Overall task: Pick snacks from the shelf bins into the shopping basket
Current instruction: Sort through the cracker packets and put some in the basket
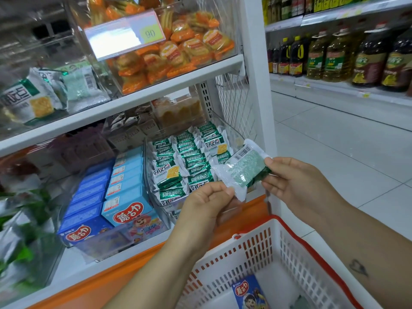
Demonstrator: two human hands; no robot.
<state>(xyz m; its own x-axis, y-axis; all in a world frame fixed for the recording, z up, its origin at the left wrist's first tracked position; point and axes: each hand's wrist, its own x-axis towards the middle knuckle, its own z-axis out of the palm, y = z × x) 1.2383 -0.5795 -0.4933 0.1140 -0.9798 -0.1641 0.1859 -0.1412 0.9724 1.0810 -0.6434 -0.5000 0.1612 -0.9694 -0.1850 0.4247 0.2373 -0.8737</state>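
Both my hands hold one green-and-white snack packet (243,169), back side up with its barcode showing, in front of the lower shelf. My left hand (205,204) pinches its lower left end and my right hand (296,181) grips its right end. Just behind it, a clear bin (156,197) on the lower shelf is packed with several of the same green packets (189,161). Below my arms sits the white shopping basket (289,253) with a red rim, holding a blue snack box (249,293).
Blue snack boxes (124,197) fill the bin to the left. Orange-wrapped snacks (182,54) lie in a clear bin on the upper shelf, behind a price tag (124,36). A white shelf post (258,85) stands to the right. Oil bottles (334,56) line the far aisle across tiled floor.
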